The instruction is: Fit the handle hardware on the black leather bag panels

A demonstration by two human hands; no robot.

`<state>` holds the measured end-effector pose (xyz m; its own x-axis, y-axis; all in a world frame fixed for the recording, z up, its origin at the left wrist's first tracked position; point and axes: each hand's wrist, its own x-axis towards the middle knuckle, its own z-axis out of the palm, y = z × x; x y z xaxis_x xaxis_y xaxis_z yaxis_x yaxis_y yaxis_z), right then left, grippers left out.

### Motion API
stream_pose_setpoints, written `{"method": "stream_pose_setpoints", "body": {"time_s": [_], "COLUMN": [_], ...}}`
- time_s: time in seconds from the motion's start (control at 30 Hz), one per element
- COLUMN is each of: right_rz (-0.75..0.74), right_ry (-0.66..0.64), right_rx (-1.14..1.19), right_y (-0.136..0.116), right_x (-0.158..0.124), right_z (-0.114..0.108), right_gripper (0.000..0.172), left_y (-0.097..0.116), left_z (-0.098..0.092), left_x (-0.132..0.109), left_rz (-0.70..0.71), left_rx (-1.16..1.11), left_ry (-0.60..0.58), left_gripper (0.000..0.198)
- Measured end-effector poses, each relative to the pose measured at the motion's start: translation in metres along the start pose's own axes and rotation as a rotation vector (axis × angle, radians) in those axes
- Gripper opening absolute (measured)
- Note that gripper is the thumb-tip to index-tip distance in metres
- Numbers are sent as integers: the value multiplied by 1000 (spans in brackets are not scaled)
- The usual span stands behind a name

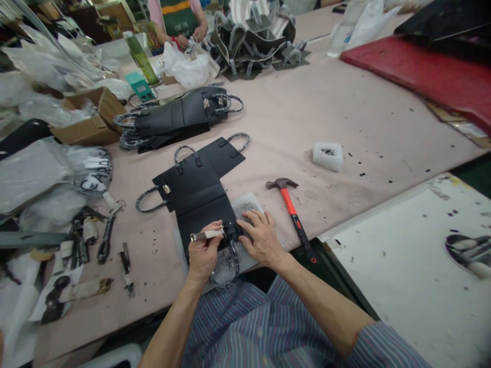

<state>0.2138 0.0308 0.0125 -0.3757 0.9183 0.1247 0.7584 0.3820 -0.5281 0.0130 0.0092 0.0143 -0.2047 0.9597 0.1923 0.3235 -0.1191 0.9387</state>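
Observation:
My left hand [204,258] is closed around a punch-like tool [204,235] with a white wrapped handle and metal ends. The tool's far end is at a black handle tab [230,230] on a flat black bag panel [199,194]. My right hand [264,237] lies with fingers spread at the right side of that tab, its fingertips touching the panel and the pad. Beneath is a scuffed whitish pad [249,202]. A wrapped loop handle [235,258] hangs from the tab toward my lap. Right of my right hand lies a claw hammer [289,204] with a red and black handle.
More black bag panels [176,117] with loop handles are stacked behind. A white block [328,156] stands to the right. Several hand tools [79,237] lie at left, near a cardboard box [94,117]. Across the table, a person in a green apron [179,23] works beside a grey-green pile [249,41].

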Motion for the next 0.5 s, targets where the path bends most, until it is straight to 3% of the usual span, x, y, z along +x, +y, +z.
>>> {"method": "stream_pose_setpoints", "body": {"time_s": [0.5], "right_rz": [31], "right_ry": [-53], "right_rx": [-5], "right_y": [0], "right_x": [3], "right_z": [-1], "right_gripper": [50], "left_y": [-5], "left_z": [-3], "left_x": [-1], "left_rz": [-47], "left_rx": [-21], "left_ry": [-57], "left_gripper": [15]}}
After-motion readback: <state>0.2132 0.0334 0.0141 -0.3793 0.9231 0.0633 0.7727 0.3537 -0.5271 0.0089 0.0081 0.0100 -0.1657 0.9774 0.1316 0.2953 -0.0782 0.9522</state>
